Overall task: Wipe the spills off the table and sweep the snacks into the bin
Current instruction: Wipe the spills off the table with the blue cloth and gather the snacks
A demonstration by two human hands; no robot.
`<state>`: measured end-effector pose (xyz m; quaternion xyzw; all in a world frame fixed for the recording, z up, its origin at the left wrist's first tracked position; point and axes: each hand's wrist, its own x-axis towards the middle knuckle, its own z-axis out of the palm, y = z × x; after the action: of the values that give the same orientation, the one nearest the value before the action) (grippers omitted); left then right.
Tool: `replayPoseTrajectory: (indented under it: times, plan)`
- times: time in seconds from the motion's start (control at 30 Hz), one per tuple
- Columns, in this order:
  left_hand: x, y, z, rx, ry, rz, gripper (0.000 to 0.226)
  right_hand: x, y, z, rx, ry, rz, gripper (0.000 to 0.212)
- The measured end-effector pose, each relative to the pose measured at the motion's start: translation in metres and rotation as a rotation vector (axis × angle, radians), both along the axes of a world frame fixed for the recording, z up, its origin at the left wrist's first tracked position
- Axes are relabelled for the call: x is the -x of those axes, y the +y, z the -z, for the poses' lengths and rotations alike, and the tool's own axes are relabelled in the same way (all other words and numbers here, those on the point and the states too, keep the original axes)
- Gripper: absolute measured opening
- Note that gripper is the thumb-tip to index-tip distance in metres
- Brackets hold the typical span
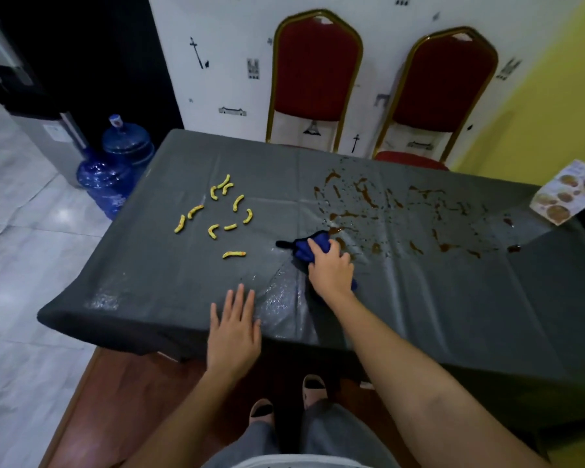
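Observation:
A dark grey cloth covers the table (453, 315). My right hand (331, 268) grips a blue rag (309, 246) and holds it on the table at the near left edge of the brown spills (402, 211), which spread in streaks and drops over the right half. Several yellow curled snacks (223, 211) lie scattered on the left half. My left hand (233, 327) rests flat on the table's near edge with its fingers straight. A wet, shiny patch (284, 292) lies between my two hands. No bin is in view.
Two red chairs with gold frames (314, 79) stand behind the table against the wall. A printed leaflet (568, 194) lies at the far right corner. Two blue water jugs (115, 163) stand on the floor at the left.

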<state>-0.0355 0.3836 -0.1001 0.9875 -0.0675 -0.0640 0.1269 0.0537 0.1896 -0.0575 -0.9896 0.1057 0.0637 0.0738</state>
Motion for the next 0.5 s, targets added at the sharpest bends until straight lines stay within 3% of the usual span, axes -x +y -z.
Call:
replayPoseTrajectory:
  times: [0.23,0.5]
  plan:
    - [-0.015,-0.039,-0.006,-0.047,-0.018,0.098,0.057,0.023,-0.006,0.000,0.029,0.014,-0.299,0.062]
    - [-0.042,-0.074,-0.005,-0.021,0.016,0.078,0.056,-0.038,-0.063,-0.007,0.016,0.031,-0.020,0.058]
